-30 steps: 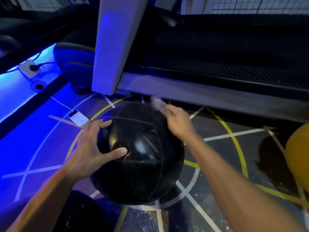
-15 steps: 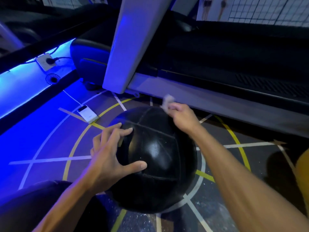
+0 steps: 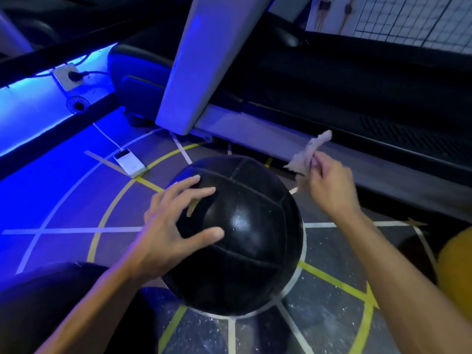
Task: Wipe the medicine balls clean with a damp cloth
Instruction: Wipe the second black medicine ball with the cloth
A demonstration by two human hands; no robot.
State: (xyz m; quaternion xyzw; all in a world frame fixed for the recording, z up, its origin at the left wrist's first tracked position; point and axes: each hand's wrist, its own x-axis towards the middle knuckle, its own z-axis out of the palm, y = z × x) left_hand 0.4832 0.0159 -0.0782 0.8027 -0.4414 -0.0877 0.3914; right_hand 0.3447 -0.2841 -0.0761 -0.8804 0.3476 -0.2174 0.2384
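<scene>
Ball (image 3: 237, 233) sits on the floor (image 3: 63, 208) by my knee; my left hand (image 3: 168, 226) lies spread and released on its left face; my right hand (image 3: 329, 185) pinches the cloth (image 3: 307, 154) clear of it; I'd steady left, then press the cloth flat along the seams.

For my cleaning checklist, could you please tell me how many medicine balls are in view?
2: a black medicine ball on the floor under the left hand, and a yellow ball cut off at the right edge. Others may lie out of view.
</scene>
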